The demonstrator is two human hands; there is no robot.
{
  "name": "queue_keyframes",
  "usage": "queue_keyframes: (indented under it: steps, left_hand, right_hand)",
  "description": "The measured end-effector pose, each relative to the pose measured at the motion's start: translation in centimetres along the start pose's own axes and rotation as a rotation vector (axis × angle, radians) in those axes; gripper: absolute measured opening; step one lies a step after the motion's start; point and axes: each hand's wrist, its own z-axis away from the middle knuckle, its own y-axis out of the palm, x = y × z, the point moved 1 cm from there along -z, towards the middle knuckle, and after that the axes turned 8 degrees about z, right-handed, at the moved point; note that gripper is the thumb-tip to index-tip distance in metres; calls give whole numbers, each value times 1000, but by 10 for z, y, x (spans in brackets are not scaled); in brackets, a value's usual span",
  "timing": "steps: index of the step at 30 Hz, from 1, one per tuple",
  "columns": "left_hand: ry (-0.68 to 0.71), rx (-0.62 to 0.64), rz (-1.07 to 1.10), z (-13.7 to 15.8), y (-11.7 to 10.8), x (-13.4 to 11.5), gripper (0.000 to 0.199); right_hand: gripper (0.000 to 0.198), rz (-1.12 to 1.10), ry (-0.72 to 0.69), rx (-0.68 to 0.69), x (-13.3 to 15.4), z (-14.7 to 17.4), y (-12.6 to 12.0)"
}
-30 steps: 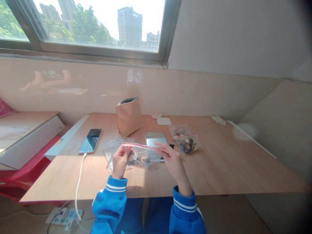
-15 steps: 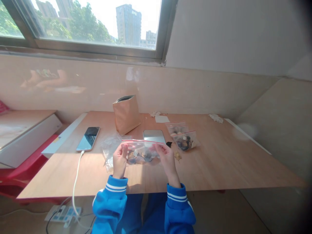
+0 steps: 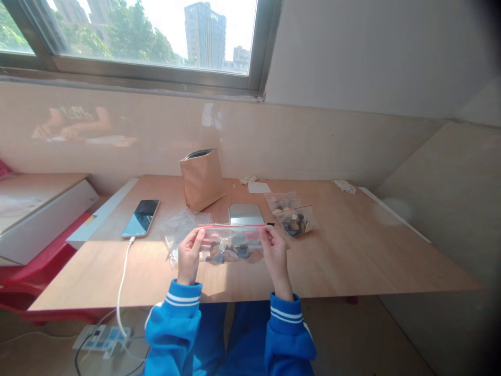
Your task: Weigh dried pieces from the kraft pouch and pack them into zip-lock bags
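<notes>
A clear zip bag (image 3: 231, 249) with a red strip along its top hangs between my hands, dark and brown dried pieces lying in its lower part. My left hand (image 3: 190, 255) pinches its upper left corner. At the upper right corner, my right hand (image 3: 275, 256) grips it between thumb and fingers. Behind the bag sits a flat silver-topped device (image 3: 246, 213), partly covered by it. Loose clear plastic bags (image 3: 172, 235) lie beside my left hand. Right of the device rest two filled zip bags (image 3: 295, 223), one overlapping the other.
A brown paper pouch (image 3: 202, 180) stands open-topped at the back. A phone (image 3: 141, 218) with a white cable (image 3: 122, 282) lies on the left of the table (image 3: 352, 256). White paper (image 3: 259, 187) and crumpled tissue (image 3: 344, 186) lie near the wall. Below is a power strip (image 3: 102, 338).
My right hand has slid outward to the zip bag's right corner, and the strip is stretched wider. My left hand has shifted slightly left. The whole view has moved a little.
</notes>
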Motion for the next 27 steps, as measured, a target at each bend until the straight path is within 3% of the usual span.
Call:
queue_keyframes:
  steps: [3,5,14,19,27]
  left_hand:
    - [8,-34,34,2,1,-3,44]
    - [12,-57,42,2,0,-6,44]
    - [12,-62,64,0,-14,-8,41]
    - [-8,-61,69,2,-14,-12,41]
    - [70,-96,41,6,-9,-13,39]
  right_hand:
    - [36,-39,3,-159,2,0,7]
    - [37,-38,23,-185,2,1,9]
    - [40,104,-68,43,6,2,-2]
    - [38,67,-35,11,4,2,1]
    - [39,89,-53,-67,2,5,8]
